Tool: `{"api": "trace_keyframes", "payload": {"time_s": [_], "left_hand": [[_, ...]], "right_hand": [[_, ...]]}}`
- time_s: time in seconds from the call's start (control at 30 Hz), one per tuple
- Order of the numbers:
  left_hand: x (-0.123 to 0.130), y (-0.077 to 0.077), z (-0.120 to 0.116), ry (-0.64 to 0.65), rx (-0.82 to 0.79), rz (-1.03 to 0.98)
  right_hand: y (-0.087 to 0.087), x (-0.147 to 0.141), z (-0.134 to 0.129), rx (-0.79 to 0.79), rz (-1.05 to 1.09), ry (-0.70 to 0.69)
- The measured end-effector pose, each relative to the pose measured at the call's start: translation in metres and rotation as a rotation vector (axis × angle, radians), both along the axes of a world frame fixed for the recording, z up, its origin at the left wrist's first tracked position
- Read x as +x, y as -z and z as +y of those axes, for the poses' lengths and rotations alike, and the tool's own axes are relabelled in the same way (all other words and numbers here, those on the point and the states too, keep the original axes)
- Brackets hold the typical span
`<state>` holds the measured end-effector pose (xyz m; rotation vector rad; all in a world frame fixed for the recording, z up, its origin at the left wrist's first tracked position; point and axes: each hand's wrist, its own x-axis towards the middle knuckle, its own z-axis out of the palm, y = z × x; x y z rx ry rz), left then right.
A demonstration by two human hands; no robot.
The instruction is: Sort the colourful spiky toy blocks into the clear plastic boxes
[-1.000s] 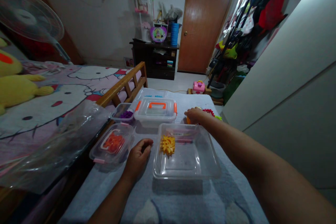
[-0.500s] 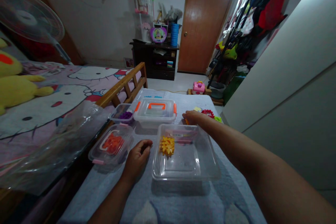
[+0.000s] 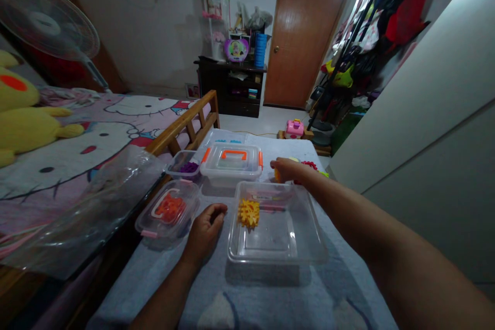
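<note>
My right hand [image 3: 286,169] reaches past the far right corner of a clear plastic box [image 3: 270,247], its fingers closed around an orange-yellow plastic piece [image 3: 277,175] that is mostly hidden. A cluster of yellow interlocking pieces [image 3: 248,213] lies at the left inside that box. Loose red pieces [image 3: 309,165] are partly covered by my right forearm. My left hand [image 3: 207,226] rests on the table cloth between the clear box and a lidded container [image 3: 154,216] of orange-red pieces. Its fingers are loosely bent, the thumb apart, with nothing in them.
A lidded clear box [image 3: 232,167] with orange clips stands behind the open box. Beside it is a small tub [image 3: 174,167] of purple pieces. A wooden bed rail [image 3: 181,131] borders the table's left; a plastic bag [image 3: 96,211] lies over it. A white cabinet [image 3: 425,165] stands right.
My right hand has lifted slightly from the table, and more of the orange-yellow piece shows beneath its fingers. My left hand stays in place. The whole view has shifted a little.
</note>
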<state>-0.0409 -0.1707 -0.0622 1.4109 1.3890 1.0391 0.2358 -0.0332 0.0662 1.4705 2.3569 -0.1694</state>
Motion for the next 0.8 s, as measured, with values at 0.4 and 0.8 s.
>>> {"api": "trace_keyframes", "payload": {"time_s": [0.4, 0.8], "left_hand": [[0.003, -0.001, -0.001, 0.002, 0.051, 0.006], [0.004, 0.000, 0.000, -0.018, 0.097, 0.001]], "right_hand": [[-0.074, -0.017, -0.106, -0.198, 0.430, -0.178], [0.020, -0.036, -0.134, -0.336, 0.153, -0.306]]}}
